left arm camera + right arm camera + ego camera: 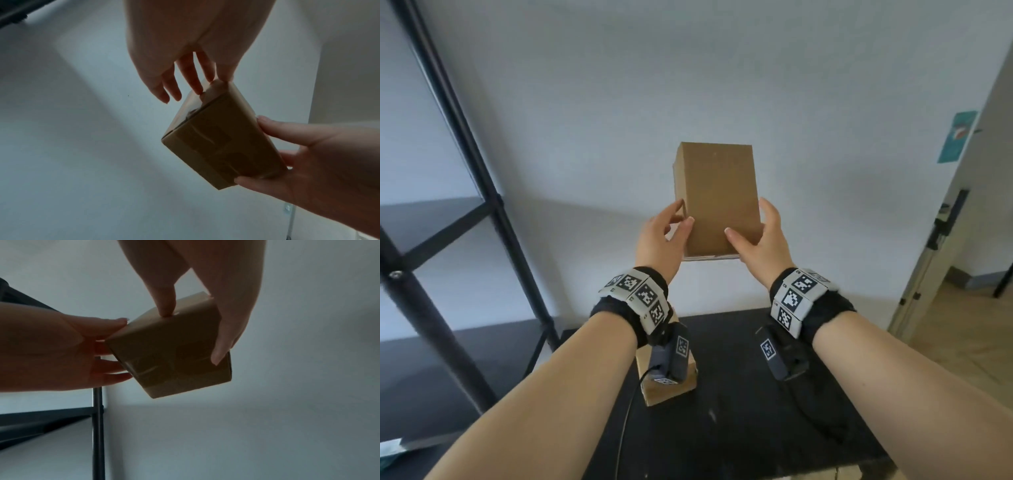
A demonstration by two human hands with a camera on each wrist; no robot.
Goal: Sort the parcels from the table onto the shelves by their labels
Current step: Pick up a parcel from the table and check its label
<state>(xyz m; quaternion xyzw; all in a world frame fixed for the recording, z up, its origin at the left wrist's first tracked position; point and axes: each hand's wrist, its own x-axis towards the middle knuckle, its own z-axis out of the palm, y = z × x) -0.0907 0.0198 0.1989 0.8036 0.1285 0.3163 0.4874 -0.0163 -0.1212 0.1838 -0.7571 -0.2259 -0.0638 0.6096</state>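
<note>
The black metal shelving unit (482, 192) stands off the desk's left edge, and the shelf boards in view carry no parcel, though much of the unit lies outside the frame. The black desk (739, 394) sits against the white wall, and near its left edge 1 small brown cardboard parcel (654, 390) rests, partly hidden behind the left wrist camera.

Above the desk's far edge, well clear of its surface, both hands hold up a tall brown cardboard box (717, 202) sealed with clear tape. The plain face turned toward the head camera shows no label, and the wrist views are too dark to read one.

The left hand (664, 236) touches the box's lower left side with thumb and fingertips, its outer fingers spread loose in the left wrist view. The right hand (760, 236) grips the lower right corner, thumb on the near face and fingers behind.

By my judgement the sort is midway or earlier: this box appears to be getting checked for its label and is not yet shelved, and at least 1 parcel waits on the desk.
</note>
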